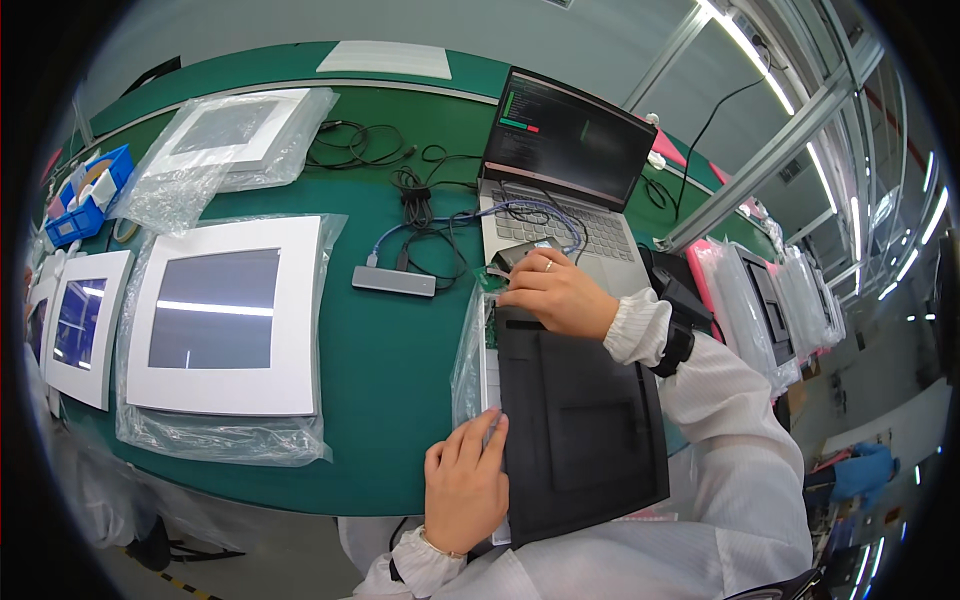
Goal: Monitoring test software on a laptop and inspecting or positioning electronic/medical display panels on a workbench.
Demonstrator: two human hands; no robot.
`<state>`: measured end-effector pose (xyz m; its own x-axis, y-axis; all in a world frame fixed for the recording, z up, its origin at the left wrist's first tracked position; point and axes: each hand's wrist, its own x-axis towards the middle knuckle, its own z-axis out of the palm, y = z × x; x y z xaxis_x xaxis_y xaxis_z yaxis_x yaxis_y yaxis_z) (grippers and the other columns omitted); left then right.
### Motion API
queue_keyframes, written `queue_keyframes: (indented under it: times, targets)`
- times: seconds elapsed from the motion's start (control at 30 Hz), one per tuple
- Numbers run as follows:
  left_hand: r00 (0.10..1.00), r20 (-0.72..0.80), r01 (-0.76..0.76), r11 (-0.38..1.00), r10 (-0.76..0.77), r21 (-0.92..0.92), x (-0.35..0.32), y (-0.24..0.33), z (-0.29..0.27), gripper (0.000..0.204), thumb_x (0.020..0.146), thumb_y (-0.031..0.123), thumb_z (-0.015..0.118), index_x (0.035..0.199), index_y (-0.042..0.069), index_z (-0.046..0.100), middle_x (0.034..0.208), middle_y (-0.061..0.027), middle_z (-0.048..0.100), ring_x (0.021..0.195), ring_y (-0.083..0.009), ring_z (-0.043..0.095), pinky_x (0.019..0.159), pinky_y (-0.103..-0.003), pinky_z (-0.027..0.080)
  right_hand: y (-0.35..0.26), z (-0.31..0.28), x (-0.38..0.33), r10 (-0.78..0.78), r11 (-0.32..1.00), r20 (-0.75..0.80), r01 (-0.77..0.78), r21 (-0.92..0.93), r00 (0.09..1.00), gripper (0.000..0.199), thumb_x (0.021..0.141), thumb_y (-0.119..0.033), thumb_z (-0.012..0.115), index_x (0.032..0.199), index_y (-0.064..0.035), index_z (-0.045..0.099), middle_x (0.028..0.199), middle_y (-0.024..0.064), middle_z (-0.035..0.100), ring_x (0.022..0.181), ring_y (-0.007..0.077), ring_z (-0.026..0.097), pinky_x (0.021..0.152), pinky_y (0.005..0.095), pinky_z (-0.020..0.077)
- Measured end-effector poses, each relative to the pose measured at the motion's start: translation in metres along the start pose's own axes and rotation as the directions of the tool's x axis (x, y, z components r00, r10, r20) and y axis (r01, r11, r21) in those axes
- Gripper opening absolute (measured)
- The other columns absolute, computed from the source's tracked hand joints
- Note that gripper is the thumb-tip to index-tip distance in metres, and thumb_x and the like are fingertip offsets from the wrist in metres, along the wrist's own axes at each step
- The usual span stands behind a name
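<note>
A black flat panel (580, 420) lies in front of me, with a white frame edge (491, 370) and a strip of green circuit board (489, 282) along its left side. My left hand (467, 485) rests at that left edge, fingers stretched out against the panel, holding nothing. At the panel's far left corner, my right hand (560, 292) has its fingers pinched together by the circuit board. What they grip is mostly hidden. A small dark grey box (522, 254) shows just beyond these fingers, beside a blue cable (572, 232).
An open laptop (570, 140) stands behind the panel. A grey hub (393, 281) with cables lies left of it. White-framed screens (300, 345) in clear plastic fill the left side, near a blue bin (75, 223). Bagged panels (745, 300) stand at right, by a metal post (770, 150).
</note>
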<state>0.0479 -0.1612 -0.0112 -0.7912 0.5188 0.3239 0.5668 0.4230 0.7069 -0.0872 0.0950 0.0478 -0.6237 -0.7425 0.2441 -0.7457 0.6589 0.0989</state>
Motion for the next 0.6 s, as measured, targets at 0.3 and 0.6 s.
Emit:
queue_keyframes:
  times: [0.3,0.6]
  targets:
    - [1.000,0.001,0.022,1.000,-0.022,0.021,0.000,-0.001,0.000,0.057,0.067,0.000,0.054,0.124,0.001,0.056,0.133,-0.0099,0.051,0.120,-0.0270,0.049,0.096,-0.041,0.036,-0.002,-0.002,-0.004,0.037,0.999,-0.084,-0.035,0.023,0.996,0.026,0.073,0.000,0.062,0.097,-0.0085,0.066,0.091,0.0020,0.061,0.098,0.0228,0.056,0.094,0.0372,0.0420]
    - [0.999,0.015,0.035,0.999,-0.035,0.026,0.002,-0.001,0.001,0.057,0.065,-0.001,0.053,0.122,0.001,0.057,0.132,-0.0099,0.051,0.120,-0.0274,0.050,0.096,-0.041,0.036,-0.005,0.013,-0.004,-0.003,1.000,-0.037,0.003,0.000,0.999,0.027,0.073,0.000,0.063,0.098,-0.0097,0.067,0.091,0.0007,0.060,0.096,0.0215,0.055,0.095,0.0386,0.0410]
